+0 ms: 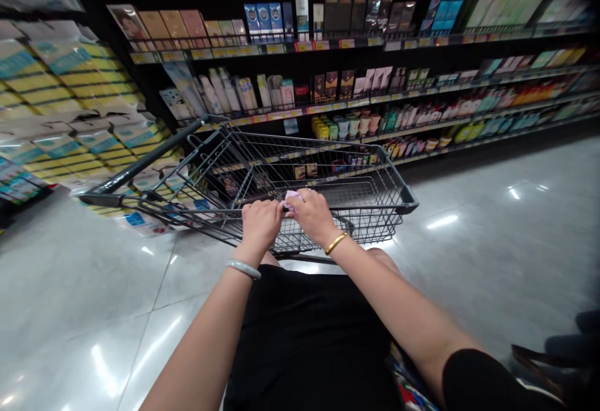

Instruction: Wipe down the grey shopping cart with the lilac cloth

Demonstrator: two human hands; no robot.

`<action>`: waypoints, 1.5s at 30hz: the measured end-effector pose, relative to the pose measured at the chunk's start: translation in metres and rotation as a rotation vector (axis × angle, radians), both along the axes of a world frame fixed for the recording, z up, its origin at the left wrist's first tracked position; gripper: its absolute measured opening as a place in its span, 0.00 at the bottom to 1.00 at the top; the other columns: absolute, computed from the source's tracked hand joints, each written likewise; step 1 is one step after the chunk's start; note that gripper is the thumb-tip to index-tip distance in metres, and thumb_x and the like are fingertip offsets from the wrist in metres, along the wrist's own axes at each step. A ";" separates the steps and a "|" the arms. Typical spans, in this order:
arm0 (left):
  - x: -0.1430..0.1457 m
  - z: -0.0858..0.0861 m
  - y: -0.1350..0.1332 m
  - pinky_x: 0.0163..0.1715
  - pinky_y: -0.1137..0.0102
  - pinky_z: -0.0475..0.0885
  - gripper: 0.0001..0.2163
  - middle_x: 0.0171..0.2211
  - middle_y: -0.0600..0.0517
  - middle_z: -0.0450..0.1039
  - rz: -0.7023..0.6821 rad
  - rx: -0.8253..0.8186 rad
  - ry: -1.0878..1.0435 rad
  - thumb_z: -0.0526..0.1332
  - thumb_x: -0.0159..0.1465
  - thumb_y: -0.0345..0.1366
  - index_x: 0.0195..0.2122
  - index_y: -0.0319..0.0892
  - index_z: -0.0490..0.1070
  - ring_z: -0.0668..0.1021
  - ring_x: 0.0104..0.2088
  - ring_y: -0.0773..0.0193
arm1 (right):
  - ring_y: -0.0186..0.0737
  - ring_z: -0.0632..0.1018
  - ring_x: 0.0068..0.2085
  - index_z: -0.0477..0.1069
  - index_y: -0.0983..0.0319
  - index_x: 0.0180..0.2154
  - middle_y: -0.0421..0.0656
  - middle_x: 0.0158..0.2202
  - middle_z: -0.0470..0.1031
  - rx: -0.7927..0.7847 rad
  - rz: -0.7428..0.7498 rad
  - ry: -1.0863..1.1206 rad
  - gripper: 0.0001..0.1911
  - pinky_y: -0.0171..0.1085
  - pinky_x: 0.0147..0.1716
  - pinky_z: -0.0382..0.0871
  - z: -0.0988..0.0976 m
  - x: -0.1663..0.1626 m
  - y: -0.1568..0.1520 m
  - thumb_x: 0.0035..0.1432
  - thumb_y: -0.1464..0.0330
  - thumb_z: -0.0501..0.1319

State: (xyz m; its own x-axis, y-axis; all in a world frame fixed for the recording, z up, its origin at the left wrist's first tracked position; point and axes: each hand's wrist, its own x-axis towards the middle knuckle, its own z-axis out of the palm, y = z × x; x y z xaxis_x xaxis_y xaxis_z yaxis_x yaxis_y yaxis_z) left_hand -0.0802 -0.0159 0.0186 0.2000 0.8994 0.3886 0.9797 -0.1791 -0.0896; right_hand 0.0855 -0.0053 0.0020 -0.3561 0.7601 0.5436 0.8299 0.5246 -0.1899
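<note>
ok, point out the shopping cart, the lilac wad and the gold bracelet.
Shopping cart [291,237]: head view, on the wire mesh of its near side.
Lilac wad [292,195]: head view, on its exposed crumpled part.
Gold bracelet [335,243]: head view, on the outer face of its band.

The right hand [312,212] is covering part of some crumpled pale purple thing [292,195], so I'm not able to tell what it is. The left hand [261,223] is hiding its fingertips against the cart [409,198]. Yellow packs [21,89] are running off the left edge, and the bottom edge is cutting off the black clothing [312,336]. Price tags [302,46] are looking way too tiny to read, and the items [565,10] at far upper right are blurring out.
</note>
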 end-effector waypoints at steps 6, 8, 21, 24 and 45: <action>0.004 -0.005 0.004 0.38 0.60 0.57 0.23 0.33 0.46 0.78 0.034 0.049 -0.049 0.41 0.72 0.44 0.31 0.43 0.73 0.75 0.38 0.54 | 0.45 0.68 0.46 0.73 0.56 0.49 0.48 0.48 0.70 0.007 -0.073 0.118 0.18 0.41 0.46 0.59 -0.007 0.033 -0.001 0.64 0.54 0.55; 0.006 -0.006 0.006 0.39 0.60 0.57 0.24 0.33 0.45 0.78 0.042 0.051 -0.066 0.41 0.72 0.44 0.31 0.42 0.73 0.75 0.38 0.53 | 0.45 0.68 0.46 0.73 0.55 0.49 0.47 0.49 0.70 0.006 -0.081 0.124 0.18 0.41 0.46 0.59 -0.005 0.023 -0.001 0.64 0.53 0.55; 0.009 -0.010 0.005 0.41 0.59 0.57 0.23 0.32 0.45 0.76 0.020 0.094 -0.075 0.41 0.72 0.45 0.31 0.43 0.72 0.73 0.39 0.54 | 0.46 0.65 0.53 0.74 0.47 0.48 0.43 0.51 0.71 0.377 -0.012 -0.045 0.12 0.50 0.57 0.52 -0.047 0.044 0.002 0.63 0.64 0.60; 0.009 -0.010 0.005 0.42 0.59 0.57 0.24 0.32 0.45 0.76 0.026 0.081 -0.075 0.40 0.72 0.45 0.32 0.43 0.72 0.73 0.39 0.54 | 0.46 0.63 0.56 0.73 0.46 0.49 0.39 0.51 0.72 0.435 0.109 -0.159 0.16 0.49 0.58 0.51 -0.050 0.052 0.002 0.62 0.69 0.60; 0.020 -0.003 0.006 0.41 0.58 0.58 0.25 0.35 0.45 0.77 0.082 0.043 -0.031 0.39 0.72 0.45 0.32 0.43 0.73 0.74 0.39 0.53 | 0.43 0.67 0.53 0.71 0.52 0.51 0.42 0.52 0.73 0.254 0.282 -0.333 0.15 0.48 0.53 0.54 -0.093 0.080 -0.011 0.64 0.71 0.58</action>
State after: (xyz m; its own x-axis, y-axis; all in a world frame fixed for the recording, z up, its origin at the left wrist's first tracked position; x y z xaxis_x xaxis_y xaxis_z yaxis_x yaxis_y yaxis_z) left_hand -0.0598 -0.0098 0.0153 0.1136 0.8947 0.4319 0.9934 -0.0950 -0.0646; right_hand 0.1651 -0.0159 -0.0909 -0.7144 0.4673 0.5208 0.6426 0.7327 0.2242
